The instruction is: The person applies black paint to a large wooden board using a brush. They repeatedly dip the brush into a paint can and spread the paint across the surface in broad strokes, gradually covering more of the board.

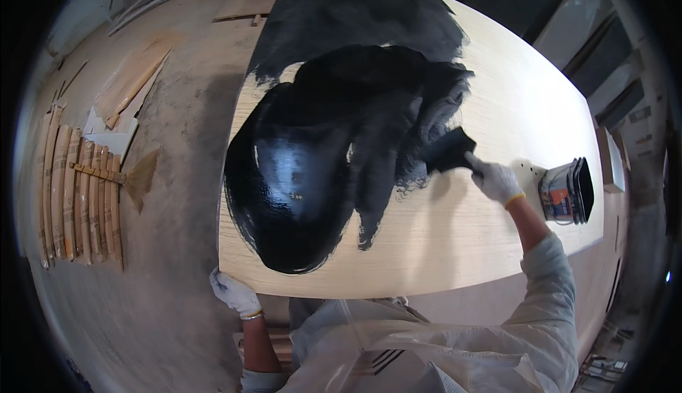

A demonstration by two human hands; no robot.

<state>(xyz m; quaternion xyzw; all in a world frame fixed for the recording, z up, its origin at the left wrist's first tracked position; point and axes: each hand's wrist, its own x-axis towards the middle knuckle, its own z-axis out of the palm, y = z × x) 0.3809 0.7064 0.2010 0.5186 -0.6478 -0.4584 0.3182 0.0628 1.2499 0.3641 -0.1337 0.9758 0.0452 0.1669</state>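
Observation:
A pale wooden board (pixel 497 109) lies flat in front of me, much of it covered in glossy wet black paint (pixel 312 173). My right hand (pixel 495 178), in a white glove, grips a wide black paintbrush (pixel 447 151) whose bristles rest at the right edge of the painted patch. My left hand (pixel 234 295), also gloved, holds the board's near left corner. A paint can (pixel 566 192) with black paint stands on the board just right of my right hand.
Curved wooden slats (pixel 78 194) lie in a row on the dusty concrete floor to the left. More wood offcuts (pixel 135 73) lie further back on the left. Dark panels (pixel 611 59) lean beyond the board's right side.

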